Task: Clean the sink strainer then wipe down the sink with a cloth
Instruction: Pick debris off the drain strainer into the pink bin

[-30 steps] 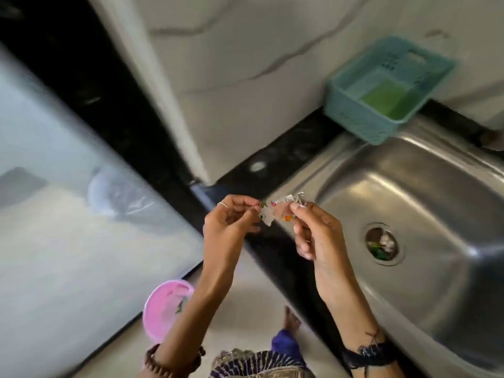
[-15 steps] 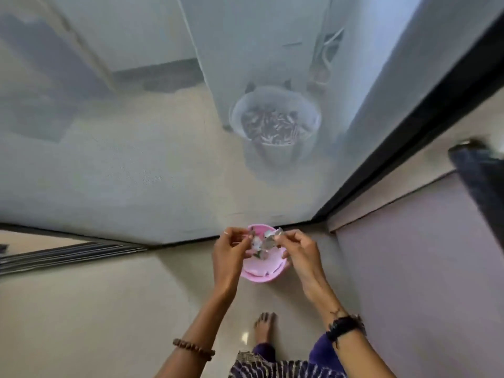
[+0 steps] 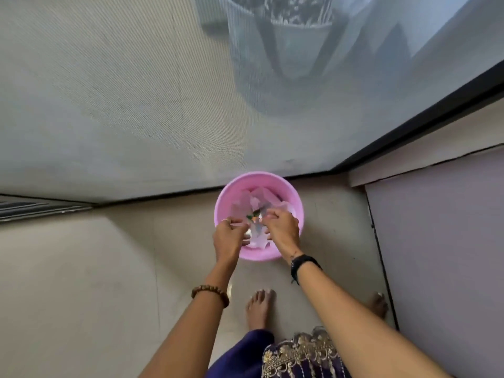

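A pink waste bin (image 3: 273,177) stands on the floor, lined with a thin plastic bag. My left hand (image 3: 229,237) and my right hand (image 3: 281,230) are both low over its opening. Between their fingertips they pinch the small sink strainer (image 3: 255,215), which is blurred and carries green and orange scraps. The sink is out of view.
A mesh screen door (image 3: 122,105) with a dark frame rises just behind the bin, and a plant pot (image 3: 296,42) shows through it. A pale cabinet front (image 3: 441,241) stands at the right. My bare feet (image 3: 259,308) are on the tiled floor below the bin.
I have turned from the sink down to the floor. Both hands, still holding the strainer, have dropped close over the pink bin, which now looks much larger.
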A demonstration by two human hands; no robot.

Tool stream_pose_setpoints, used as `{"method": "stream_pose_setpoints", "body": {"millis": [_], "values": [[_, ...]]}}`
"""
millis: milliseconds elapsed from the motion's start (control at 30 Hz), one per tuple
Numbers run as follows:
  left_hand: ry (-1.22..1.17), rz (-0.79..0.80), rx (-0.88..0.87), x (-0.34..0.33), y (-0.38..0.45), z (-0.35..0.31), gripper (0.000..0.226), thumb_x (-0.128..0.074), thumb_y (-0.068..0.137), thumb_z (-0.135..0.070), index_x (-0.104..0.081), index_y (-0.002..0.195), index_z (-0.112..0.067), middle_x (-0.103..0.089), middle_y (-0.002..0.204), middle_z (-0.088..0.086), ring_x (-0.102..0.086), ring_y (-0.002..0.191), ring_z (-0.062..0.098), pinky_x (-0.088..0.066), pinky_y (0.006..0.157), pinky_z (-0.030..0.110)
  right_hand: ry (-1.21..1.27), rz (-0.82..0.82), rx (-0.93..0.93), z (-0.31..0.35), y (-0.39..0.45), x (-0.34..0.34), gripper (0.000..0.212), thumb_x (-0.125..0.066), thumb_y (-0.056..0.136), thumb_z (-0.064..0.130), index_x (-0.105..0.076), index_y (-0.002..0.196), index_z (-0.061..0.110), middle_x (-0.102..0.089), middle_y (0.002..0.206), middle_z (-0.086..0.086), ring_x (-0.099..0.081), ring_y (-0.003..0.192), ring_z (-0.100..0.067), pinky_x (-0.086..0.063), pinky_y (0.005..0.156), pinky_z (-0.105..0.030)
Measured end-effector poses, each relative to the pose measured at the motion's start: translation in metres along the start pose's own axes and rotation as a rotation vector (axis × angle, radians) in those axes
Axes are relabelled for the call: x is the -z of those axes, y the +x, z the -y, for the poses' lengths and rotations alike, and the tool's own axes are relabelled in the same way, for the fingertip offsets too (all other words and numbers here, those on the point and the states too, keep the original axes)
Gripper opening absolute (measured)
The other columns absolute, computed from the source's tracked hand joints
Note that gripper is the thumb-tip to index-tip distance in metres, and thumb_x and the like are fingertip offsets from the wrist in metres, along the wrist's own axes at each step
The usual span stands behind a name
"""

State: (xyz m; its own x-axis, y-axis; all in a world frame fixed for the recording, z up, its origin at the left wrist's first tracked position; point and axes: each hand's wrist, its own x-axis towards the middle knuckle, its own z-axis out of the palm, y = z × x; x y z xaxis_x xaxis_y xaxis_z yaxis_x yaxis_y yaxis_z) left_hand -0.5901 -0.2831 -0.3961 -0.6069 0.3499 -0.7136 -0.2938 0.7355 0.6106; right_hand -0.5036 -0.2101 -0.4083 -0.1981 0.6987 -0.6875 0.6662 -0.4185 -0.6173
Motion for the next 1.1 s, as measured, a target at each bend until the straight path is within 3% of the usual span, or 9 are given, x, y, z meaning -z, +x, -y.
{"method": "stream_pose_setpoints", "body": {"millis": [133,233,300,433,567,733,833,1000,1100], "values": [[-0.119,0.025,0.046,0.000,-0.020,-0.015,0.010,-0.053,0.089,-0.008,-0.061,0.090,-0.001,-0.064,0.070,0.013,-0.062,0.059,0.024,-0.055,0.052,0.023,0.194,-0.054,-0.034,0.004,-0.017,0.008,0.010,-0.060,0.085,0.007,-0.069,0.087,0.009,-0.066,0.071,0.001,-0.056,0.052,-0.011,-0.048,0.043,-0.014],[-0.285,0.044,0.130,0.002,-0.064,-0.057,0.014,-0.051,0.089,-0.009,-0.059,0.078,-0.006,-0.056,0.060,0.007,-0.053,0.046,0.014,-0.045,0.037,0.016,0.494,-0.105,-0.216,0.040,-0.055,0.033,0.026,-0.056,0.085,0.014,-0.058,0.059,0.015,-0.052,0.042,0.009,-0.043,0.035,-0.006,-0.036,0.034,-0.012],[-0.352,0.102,0.162,0.005,-0.103,-0.096,0.019,-0.050,0.087,-0.012,-0.055,0.068,-0.011,-0.047,0.049,-0.001,-0.041,0.036,0.008,-0.034,0.035,0.016,0.731,-0.087,-0.303,0.073,-0.089,0.065,0.032,-0.053,0.084,0.014,-0.049,0.052,0.017,-0.041,0.035,0.009,-0.031,0.029,-0.007,-0.027,0.031,-0.014],[-0.414,0.320,0.085,0.007,-0.201,-0.184,0.027,-0.051,0.083,-0.018,-0.046,0.057,-0.013,-0.040,0.041,-0.004,-0.034,0.037,0.009,-0.027,0.038,0.020,1.111,0.030,-0.211,0.146,-0.171,0.153,0.033,-0.047,0.086,0.015,-0.042,0.053,0.016,-0.032,0.035,0.008,-0.021,0.025,-0.004,-0.016,0.025,-0.014],[-0.451,0.568,-0.128,-0.004,-0.318,-0.271,0.028,-0.049,0.082,-0.014,-0.048,0.054,-0.015,-0.040,0.040,-0.005,-0.035,0.034,0.007,-0.027,0.035,0.017,1.249,0.025,0.021,0.203,-0.262,0.260,0.033,-0.043,0.089,0.018,-0.040,0.056,0.017,-0.030,0.035,0.008,-0.020,0.023,-0.003,-0.014,0.024,-0.015],[-0.269,0.936,-0.411,-0.041,-0.453,-0.344,0.024,-0.045,0.086,-0.017,-0.050,0.069,-0.001,-0.054,0.054,0.012,-0.050,0.045,0.018,-0.035,0.046,0.024,1.221,-0.217,0.278,0.222,-0.369,0.385,0.038,-0.045,0.089,0.022,-0.041,0.051,0.020,-0.031,0.034,0.009,-0.024,0.027,-0.003,-0.016,0.030,-0.015],[-0.165,1.112,-0.501,-0.076,-0.524,-0.366,0.027,-0.044,0.089,-0.016,-0.048,0.063,-0.007,-0.053,0.046,0.000,-0.050,0.039,0.010,-0.034,0.041,0.020,1.254,-0.400,0.382,0.209,-0.418,0.450,0.039,-0.047,0.088,0.024,-0.042,0.050,0.021,-0.031,0.035,0.009,-0.024,0.029,-0.002,-0.017,0.032,-0.017],[0.099,1.320,-0.596,-0.162,-0.602,-0.365,0.027,-0.043,0.090,-0.014,-0.058,0.069,-0.008,-0.059,0.048,0.001,-0.054,0.041,0.014,-0.036,0.037,0.017,1.340,-0.696,0.355,0.150,-0.458,0.537,0.040,-0.049,0.088,0.025,-0.046,0.049,0.021,-0.034,0.035,0.008,-0.026,0.027,-0.004,-0.018,0.028,-0.014],[0.345,1.256,-0.718,-0.227,-0.620,-0.356,0.022,-0.049,0.089,-0.013,-0.059,0.069,-0.014,-0.054,0.046,-0.003,-0.048,0.039,0.011,-0.040,0.040,0.022,1.204,-0.910,0.192,0.095,-0.456,0.588,0.031,-0.050,0.089,0.024,-0.053,0.059,0.019,-0.042,0.038,0.008,-0.027,0.027,-0.002,-0.018,0.029,-0.012]]}}
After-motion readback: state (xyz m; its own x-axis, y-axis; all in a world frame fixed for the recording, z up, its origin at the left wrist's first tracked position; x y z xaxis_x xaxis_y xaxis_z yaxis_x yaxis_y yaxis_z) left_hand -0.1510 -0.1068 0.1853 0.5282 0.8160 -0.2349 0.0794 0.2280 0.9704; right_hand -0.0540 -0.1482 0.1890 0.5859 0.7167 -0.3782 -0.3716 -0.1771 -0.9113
